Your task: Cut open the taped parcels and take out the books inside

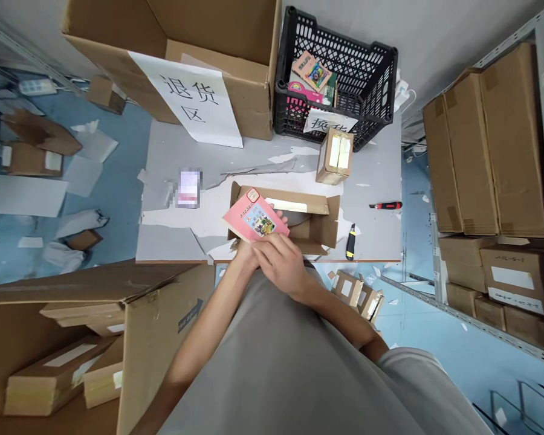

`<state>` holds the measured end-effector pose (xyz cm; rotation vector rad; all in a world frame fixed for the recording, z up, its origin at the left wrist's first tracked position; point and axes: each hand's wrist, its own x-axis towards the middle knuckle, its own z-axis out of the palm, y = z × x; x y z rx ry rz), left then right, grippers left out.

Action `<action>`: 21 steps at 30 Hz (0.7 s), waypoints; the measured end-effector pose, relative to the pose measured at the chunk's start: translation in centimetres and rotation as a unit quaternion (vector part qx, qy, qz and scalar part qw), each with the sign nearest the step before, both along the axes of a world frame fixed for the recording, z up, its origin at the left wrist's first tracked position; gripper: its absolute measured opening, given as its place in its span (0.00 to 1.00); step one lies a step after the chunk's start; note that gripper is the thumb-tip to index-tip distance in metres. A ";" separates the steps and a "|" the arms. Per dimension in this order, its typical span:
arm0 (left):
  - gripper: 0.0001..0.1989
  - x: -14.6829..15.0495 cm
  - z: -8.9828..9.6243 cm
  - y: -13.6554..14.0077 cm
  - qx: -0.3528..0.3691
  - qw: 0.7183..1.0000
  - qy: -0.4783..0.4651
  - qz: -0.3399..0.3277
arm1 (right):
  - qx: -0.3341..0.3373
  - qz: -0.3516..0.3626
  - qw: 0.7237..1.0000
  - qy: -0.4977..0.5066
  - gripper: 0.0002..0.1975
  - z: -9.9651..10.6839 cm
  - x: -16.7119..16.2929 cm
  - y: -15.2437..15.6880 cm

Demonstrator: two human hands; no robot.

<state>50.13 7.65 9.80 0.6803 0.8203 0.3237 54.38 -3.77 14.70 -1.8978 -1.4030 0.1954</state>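
A pink booklet (247, 211) with a colourful picture and a red-edged label on its cover is held above an opened cardboard box (329, 226) at the table's front edge. My left hand (249, 251) supports it from below, mostly hidden, with its fingertips showing past the far side. At the lower right edge of the booklet, the bent fingers of my right hand (283, 260) grip it. The long box under my hands has its flaps up and a dark item partly visible inside.
A large carton (254, 109) with a paper sign and a black plastic crate (372, 90) holding several packs stand at the back. A small taped box (335, 156), a red cutter (390, 205) and a yellow-black cutter (350, 243) lie rightward. Boxes fill a carton (154, 338) lower left.
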 end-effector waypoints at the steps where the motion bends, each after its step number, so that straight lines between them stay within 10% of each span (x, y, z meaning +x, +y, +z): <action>1: 0.29 -0.1 0.0 0.1 0.004 1.000 0.003 0.009 | 0.007 -0.023 0.999 0.034 0.12 0.2 0.3 -0.1; 10: 0.29 -1.8 0.6 2.3 0.214 0.975 0.056 0.016 | 0.037 -0.231 0.940 0.248 0.06 1.0 6.0 -1.8; 21: 0.15 -2.9 5.9 2.4 0.496 0.868 0.014 -0.003 | 0.092 -0.170 0.935 0.296 0.08 0.5 8.0 -3.6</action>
